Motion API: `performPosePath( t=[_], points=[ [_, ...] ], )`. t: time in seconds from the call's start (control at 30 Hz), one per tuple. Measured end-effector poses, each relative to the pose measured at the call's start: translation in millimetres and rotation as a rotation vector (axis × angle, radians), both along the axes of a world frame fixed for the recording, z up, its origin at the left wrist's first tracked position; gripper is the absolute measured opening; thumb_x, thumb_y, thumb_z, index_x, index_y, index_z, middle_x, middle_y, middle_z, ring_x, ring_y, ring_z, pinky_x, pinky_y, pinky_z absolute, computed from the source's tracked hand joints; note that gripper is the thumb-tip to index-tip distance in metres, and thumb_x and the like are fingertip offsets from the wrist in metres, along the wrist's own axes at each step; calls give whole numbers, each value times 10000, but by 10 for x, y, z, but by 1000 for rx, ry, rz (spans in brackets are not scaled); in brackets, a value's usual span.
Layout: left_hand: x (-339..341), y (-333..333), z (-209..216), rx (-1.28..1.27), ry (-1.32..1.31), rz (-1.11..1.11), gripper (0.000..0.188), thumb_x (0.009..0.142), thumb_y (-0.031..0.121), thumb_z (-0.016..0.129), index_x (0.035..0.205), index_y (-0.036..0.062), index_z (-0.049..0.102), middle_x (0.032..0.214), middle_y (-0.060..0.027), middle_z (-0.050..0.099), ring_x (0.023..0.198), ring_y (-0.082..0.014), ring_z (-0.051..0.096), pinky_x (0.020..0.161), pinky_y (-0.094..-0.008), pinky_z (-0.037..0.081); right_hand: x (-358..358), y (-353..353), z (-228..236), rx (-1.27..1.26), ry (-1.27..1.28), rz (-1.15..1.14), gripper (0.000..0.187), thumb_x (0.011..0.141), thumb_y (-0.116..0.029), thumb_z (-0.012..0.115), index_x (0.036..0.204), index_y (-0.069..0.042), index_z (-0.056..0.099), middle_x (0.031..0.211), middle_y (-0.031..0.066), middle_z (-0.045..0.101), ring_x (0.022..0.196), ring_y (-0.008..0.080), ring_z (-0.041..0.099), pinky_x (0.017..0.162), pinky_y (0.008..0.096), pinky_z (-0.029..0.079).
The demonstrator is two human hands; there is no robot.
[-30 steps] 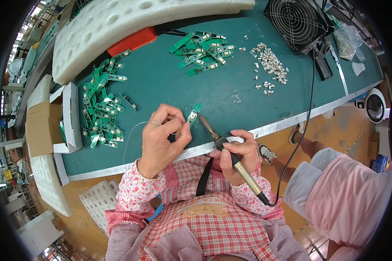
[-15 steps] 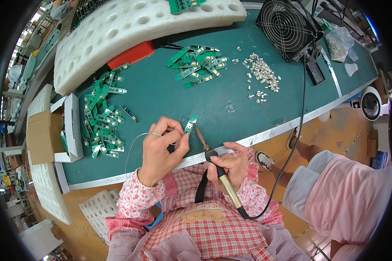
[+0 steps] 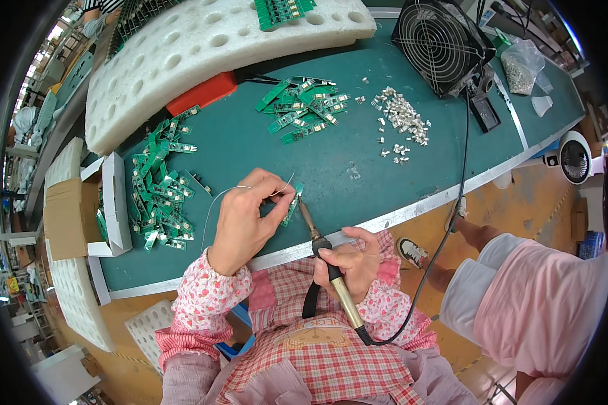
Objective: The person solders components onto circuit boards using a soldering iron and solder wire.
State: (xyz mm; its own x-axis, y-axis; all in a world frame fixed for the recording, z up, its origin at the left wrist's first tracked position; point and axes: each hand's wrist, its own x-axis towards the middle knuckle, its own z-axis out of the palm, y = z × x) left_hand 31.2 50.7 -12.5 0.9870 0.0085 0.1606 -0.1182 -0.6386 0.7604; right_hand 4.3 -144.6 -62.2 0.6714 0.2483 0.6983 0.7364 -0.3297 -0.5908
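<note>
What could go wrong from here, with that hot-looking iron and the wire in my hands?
The iron in the right hand has its tip close to the left hand, so a slip might cause a burn.

The tip is also right by the small board; a nudge could knock it askew.

The cord crosses the table's edge, and a snag there could tug the iron.
</note>
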Motion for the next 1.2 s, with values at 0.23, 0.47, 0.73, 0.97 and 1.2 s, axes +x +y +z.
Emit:
performPosePath(
  t=[0.23,0.47,0.73,0.97,1.2],
  points=[
    [57,13,66,31,74,-38,75,837,27,711,910,8,714,882,-82,679,753,-210,652,655,-300,489,9,-32,9,-5,8,10,279,783,-73,758,1015,-75,602,666,-23,644,570,127,636,945,407,486],
    [62,23,91,27,84,-37,69,842,33,710,903,1,713,882,-82,678,753,-210,653,655,-304,489,41,-293,47,61,48,9,275,811,-70,734,1049,-68,597,704,9,701,597,151,673,994,406,445],
    [31,4,71,50,-3,-49,134,842,21,723,975,9,738,938,-112,691,763,-214,677,672,-287,525,163,-696,164,-83,-46,-102,362,756,-8,767,1087,-74,634,785,36,680,681,218,656,804,400,527],
    [-7,240,350,523,-112,-537,302,771,54,743,1056,155,730,1207,-41,663,1217,-263,562,998,-436,413,544,-992,358,-400,-88,-158,415,711,-8,736,1110,-116,697,922,70,641,821,264,638,737,367,521],
    [187,251,277,517,-110,-541,193,778,117,768,959,117,701,961,-54,633,984,-272,583,901,-405,412,1200,-716,324,-546,-182,-118,327,765,-54,653,1085,-121,671,887,45,615,886,238,603,754,346,481]
  ],
)
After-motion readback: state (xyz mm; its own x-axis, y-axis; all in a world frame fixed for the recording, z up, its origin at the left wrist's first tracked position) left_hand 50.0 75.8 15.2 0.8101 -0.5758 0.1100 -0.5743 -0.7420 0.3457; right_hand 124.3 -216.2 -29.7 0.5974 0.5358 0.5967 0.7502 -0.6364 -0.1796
